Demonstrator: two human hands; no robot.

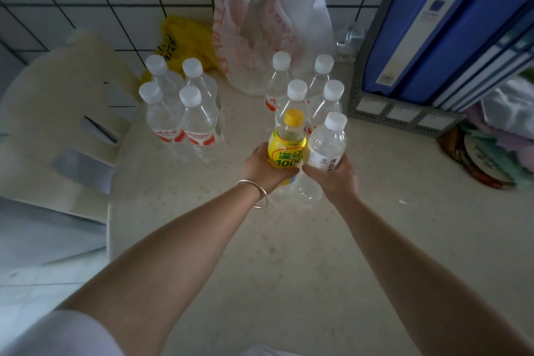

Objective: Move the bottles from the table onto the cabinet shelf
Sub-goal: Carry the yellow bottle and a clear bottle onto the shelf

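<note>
My left hand (264, 169) grips a yellow bottle (287, 144) with a yellow cap, standing on the cream table (289, 254). Right beside it, my right hand (335, 179) grips a clear water bottle (326, 144) with a white cap and white label. Just behind them stand several clear white-capped bottles (297, 92) with red labels. A second cluster of several such bottles (185, 113) stands further left. The cabinet shelf is not in view.
A white plastic bag (268, 23) and a yellow bag (185, 43) lean against the tiled wall behind the bottles. Blue binders (427, 37) in a grey rack fill the right. A pale plastic chair (63, 113) stands at the table's left edge.
</note>
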